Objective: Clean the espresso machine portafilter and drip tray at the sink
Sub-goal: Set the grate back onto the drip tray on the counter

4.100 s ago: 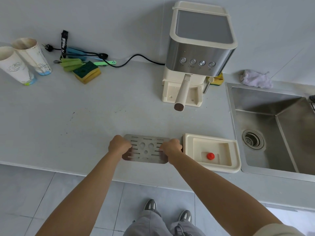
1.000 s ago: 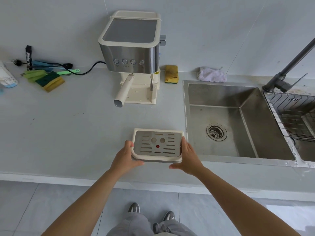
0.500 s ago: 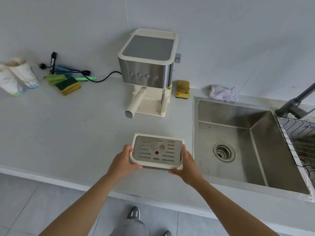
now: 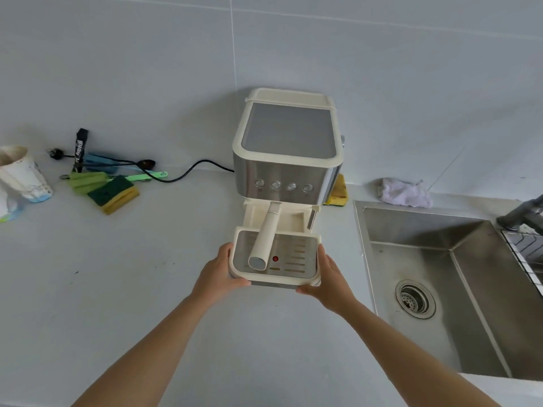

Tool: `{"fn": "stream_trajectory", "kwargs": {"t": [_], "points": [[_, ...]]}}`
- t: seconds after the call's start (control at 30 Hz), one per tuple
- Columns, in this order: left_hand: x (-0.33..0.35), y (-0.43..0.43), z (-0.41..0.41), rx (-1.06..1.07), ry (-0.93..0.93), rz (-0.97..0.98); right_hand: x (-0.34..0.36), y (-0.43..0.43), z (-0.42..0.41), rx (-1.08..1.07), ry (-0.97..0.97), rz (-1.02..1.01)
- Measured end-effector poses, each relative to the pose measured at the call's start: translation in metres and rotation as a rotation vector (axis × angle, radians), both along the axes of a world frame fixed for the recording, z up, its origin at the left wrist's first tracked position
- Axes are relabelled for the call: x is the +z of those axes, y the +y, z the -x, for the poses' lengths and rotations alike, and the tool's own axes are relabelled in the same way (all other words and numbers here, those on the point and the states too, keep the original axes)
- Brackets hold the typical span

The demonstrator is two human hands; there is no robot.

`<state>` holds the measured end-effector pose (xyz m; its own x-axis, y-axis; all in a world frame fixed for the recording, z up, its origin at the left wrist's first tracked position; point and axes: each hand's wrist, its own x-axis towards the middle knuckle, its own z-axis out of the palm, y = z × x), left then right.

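Fingers (image 4: pixel 224 254) curl round drip tray's (image 4: pixel 279 277) L+R sides

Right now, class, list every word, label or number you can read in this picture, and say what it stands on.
No text here is clear enough to quote.
Strap: white lettering on black, too blurred to read.
Cup: faint print, too blurred to read.
Machine: marks under the buttons, too small to read.

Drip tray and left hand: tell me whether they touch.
Touching. The head view shows the left hand holding the drip tray at its left edge, thumb lying along the front rim.
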<state>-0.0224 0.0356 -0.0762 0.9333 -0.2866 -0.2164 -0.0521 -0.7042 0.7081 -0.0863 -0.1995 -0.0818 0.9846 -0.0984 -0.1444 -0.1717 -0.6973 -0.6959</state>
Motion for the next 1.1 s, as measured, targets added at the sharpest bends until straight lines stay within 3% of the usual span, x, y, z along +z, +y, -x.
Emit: {"fn": "stream_trajectory", "kwargs": {"t": [0.5, 1.1], "points": [[-0.028, -0.015, -0.068, -0.034, 0.050, 0.012, -0.021, -0.012, -0.063, -0.033, 0.139, 0.058], [-0.030, -0.034, -0.098, -0.018, 0.012, -0.036, -0.034, -0.028, -0.103, -0.010, 0.164, 0.103]]}}
